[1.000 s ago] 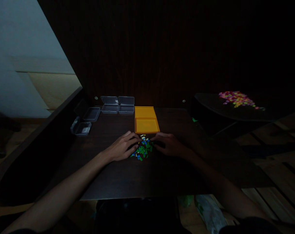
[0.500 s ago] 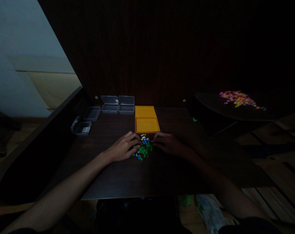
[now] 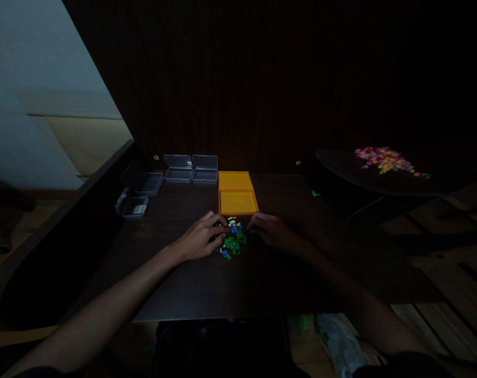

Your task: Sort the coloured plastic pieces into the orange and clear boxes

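The room is dim, with a dark wooden panel (image 3: 207, 89) rising behind a dark brown desk (image 3: 183, 294) and a pale wall (image 3: 29, 58) off to the left. On the desk, the left hand (image 3: 204, 236) has its fingers bent and slightly spread, thumb and fingertips at the left edge of a pile of small bricks (image 3: 233, 242). The right hand (image 3: 272, 231) is more curled, its fingers close together just beside the pile's right edge. Whether either hand pinches a brick, I cannot tell. The bricks, mostly green with some blue and pale ones, lie loose between the hands. Just beyond them a yellow box (image 3: 238, 201) lies with its lid folded back. To its left stand two clear boxes (image 3: 191, 175) with raised lids, then a third clear box (image 3: 149, 184) and a smaller clear case (image 3: 135, 208). Far right, pink and yellow pieces (image 3: 385, 159) are heaped on a dark surface (image 3: 336, 165).
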Demonstrator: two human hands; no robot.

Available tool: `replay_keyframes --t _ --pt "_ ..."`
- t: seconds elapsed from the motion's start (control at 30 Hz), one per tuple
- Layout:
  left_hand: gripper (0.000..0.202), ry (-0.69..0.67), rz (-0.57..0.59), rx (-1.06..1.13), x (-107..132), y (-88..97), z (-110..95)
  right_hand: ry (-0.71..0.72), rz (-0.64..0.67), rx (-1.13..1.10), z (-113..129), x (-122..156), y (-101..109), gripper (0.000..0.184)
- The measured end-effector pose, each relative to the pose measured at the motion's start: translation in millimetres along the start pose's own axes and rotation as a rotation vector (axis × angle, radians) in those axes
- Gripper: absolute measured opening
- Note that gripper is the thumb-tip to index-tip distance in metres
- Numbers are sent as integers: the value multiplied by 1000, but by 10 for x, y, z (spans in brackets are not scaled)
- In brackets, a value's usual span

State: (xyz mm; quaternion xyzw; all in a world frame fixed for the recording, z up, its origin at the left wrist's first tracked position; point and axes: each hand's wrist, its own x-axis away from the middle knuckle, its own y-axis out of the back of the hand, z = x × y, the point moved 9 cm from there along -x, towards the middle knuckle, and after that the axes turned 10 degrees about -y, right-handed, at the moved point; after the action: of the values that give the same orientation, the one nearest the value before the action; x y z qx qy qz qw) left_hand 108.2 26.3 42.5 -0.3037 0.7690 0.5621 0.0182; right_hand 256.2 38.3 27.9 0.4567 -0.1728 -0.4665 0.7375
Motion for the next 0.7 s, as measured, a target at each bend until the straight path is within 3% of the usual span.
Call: replay_keyframes --t 0.4,0.7 --pt "20 57 -37 84 -22 46 29 -180 58 -33 -131 -8 20 16" --pt "16 71 -29 97 -38 43 48 -220 94 53 -92 18 -7 17"
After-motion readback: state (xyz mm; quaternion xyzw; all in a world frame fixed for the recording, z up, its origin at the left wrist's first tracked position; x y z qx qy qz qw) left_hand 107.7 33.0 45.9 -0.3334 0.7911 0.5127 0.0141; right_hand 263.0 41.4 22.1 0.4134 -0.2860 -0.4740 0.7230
